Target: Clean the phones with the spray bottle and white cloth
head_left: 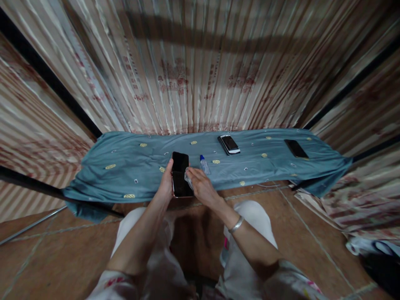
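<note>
A dark-screened smartphone (180, 183) with a pinkish rim is gripped along its left edge by my left hand (165, 179). My right hand (201, 186) is closed on a small pale cloth (188, 177), which rests against the right side of the screen. Just beyond my right hand lies a small clear bottle with a blue cap (204, 164), flat on the blue patterned cloth cover (175, 143). Farther right sits a white-edged phone (230, 143) on top of a darker flat thing, perhaps another phone. Another black phone (296, 149) lies near the right end.
The cover drapes over a narrow bench or table with dark frame bars (71, 104) at its sides. Striped curtains (193, 75) hang behind it and at both sides. My knees (254, 214) are close to the near edge, above a brown tiled floor (300, 246). A dark bundle (381, 266) lies at lower right.
</note>
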